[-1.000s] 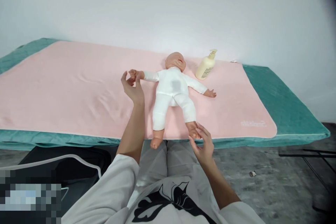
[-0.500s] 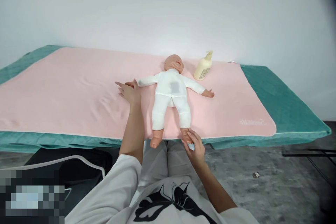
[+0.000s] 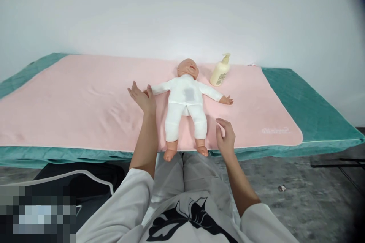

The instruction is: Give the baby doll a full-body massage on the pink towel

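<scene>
A baby doll [image 3: 186, 87] in a white body suit with a grey patch lies face up on a pink mat [image 3: 71, 110], its arms stretched out and its feet toward me. My left hand [image 3: 144, 98] is at the doll's hand on the left, fingers spread, and partly hides it. Whether my thumb presses on the doll's hand I cannot tell. Beside the doll's foot [image 3: 202, 147] on the right, my right hand [image 3: 226, 136] is apart from it, fingers slightly curled with a gap to the thumb and nothing held.
A cream pump bottle [image 3: 220, 72] stands on the mat, right of the doll's head. Beneath the mat is a green padded table [image 3: 308, 102] against a pale wall. At lower left there is a black object [image 3: 94, 182] with a white tube [image 3: 85, 172].
My right hand has let go of the doll's foot and moved up and to the right. My left hand has turned a little, its fingers pointing more upward. The doll lies as before.
</scene>
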Tool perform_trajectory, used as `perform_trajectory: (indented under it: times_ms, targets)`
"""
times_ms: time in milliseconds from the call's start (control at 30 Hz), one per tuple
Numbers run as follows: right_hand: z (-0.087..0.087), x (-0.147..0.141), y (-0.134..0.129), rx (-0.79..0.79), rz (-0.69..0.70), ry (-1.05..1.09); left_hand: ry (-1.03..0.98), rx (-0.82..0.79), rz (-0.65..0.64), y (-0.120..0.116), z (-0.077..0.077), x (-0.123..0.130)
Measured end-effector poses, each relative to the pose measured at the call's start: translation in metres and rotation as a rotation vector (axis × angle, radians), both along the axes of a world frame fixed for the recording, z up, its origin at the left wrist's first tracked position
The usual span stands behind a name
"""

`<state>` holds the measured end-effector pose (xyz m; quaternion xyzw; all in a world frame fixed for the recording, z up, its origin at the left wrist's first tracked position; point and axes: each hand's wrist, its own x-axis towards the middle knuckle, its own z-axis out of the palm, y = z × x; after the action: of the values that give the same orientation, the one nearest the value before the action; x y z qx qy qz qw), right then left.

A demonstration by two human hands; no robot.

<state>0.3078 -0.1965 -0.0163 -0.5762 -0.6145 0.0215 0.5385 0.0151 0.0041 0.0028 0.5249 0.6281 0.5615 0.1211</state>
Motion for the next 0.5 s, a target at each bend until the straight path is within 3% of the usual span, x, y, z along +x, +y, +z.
perform_trajectory:
  times_ms: [100, 233, 367, 500]
  targets:
    - [-0.004, 0.009, 0.039, -0.205, 0.054, -0.018, 0.032, 0.167, -0.065, 0.003, -0.004, 0.01]
    - [-0.007, 0.007, 0.091, -0.319, 0.04, -0.145, 0.081, 0.236, -0.323, 0.003, -0.003, 0.023]
    - [-0.001, -0.005, 0.135, -0.537, -0.014, -0.307, 0.166, 0.176, -0.558, -0.004, 0.008, 0.034]
    - [0.004, -0.012, 0.167, -0.656, -0.084, -0.367, 0.32, 0.066, -0.652, -0.009, 0.021, 0.046]
